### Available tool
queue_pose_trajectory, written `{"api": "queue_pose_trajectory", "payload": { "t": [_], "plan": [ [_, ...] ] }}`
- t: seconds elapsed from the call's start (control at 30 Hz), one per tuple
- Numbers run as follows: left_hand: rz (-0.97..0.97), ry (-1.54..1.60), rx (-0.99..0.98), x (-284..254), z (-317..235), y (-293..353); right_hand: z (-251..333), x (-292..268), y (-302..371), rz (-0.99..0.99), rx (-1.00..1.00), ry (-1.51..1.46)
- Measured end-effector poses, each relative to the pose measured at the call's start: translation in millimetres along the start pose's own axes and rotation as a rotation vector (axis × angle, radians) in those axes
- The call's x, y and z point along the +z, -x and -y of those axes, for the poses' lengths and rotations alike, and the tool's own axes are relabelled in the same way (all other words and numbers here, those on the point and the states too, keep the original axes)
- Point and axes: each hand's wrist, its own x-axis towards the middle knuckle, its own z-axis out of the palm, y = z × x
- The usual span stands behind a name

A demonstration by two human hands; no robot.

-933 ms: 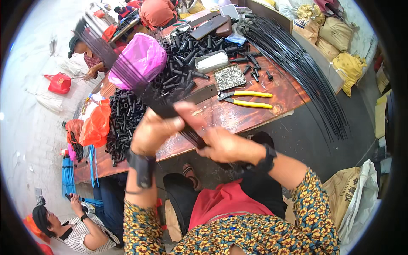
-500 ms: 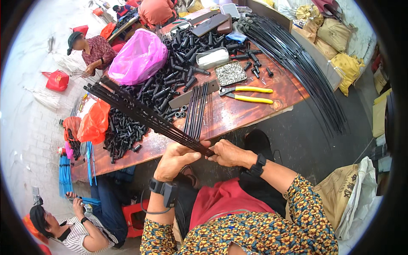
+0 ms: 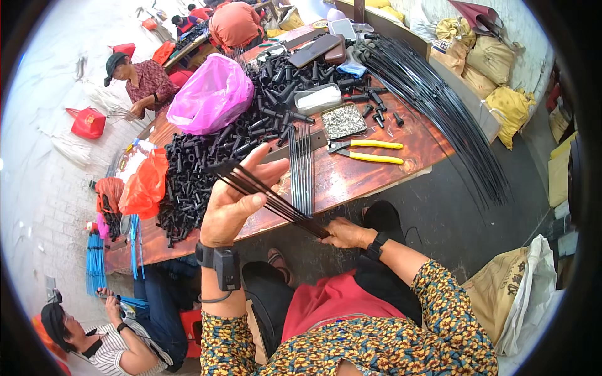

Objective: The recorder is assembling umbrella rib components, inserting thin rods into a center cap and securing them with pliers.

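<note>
Head view, looking down over a patterned sleeve on each side at a wooden table (image 3: 360, 178) with a glossy reddish-brown top. In front of the near table edge, a bundle of thin black rods (image 3: 285, 208), slanting from upper left to lower right between both hands. Left hand (image 3: 229, 203) raised and loosely open, fingers extended and thumb apart, with the upper part of the bundle lying between thumb and fingers rather than clasped. Right hand (image 3: 347, 234) lower down, closed around the bundle's lower end. Just beyond, at the table's near edge, a second row of thin dark rods (image 3: 302, 175), laid side by side across a flat bar (image 3: 318, 139). To the right of these, pliers (image 3: 373, 151) with yellow handles, and just behind, a shallow tray of small silvery pieces (image 3: 343, 123) near a clear box (image 3: 321, 108) with whitish contents. To the left, a big heap of short black tubular parts (image 3: 194, 169), with a bright pink bag (image 3: 210, 94) on top and an orange-red bag (image 3: 145, 188) beside it. Along the right side, a long curving sheaf of black strips (image 3: 439, 100), drooping past the table edge. Far left, two co-workers: in a dark red patterned top (image 3: 150, 84) above, in a striped top (image 3: 125, 352) below.
</note>
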Motion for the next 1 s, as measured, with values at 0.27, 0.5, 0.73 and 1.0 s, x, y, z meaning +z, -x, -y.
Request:
{"api": "queue_pose_trajectory", "payload": {
  "t": [0.27, 0.5, 0.73, 1.0],
  "plan": [
    [-0.001, 0.177, 0.059, 18, -3, -29, -18, 11, 14, -0.009, 0.086, -0.188],
    [0.001, 0.069, 0.037, 25, -6, -35, -27, 21, 11, -0.012, 0.098, -0.225],
    [-0.018, 0.115, 0.049, 28, -6, -38, -17, 2, 23, -0.015, 0.121, -0.185],
    [-0.037, 0.128, 0.019, 28, -5, -38, -16, -19, 29, -0.073, 0.023, 0.154]
  ]
}}
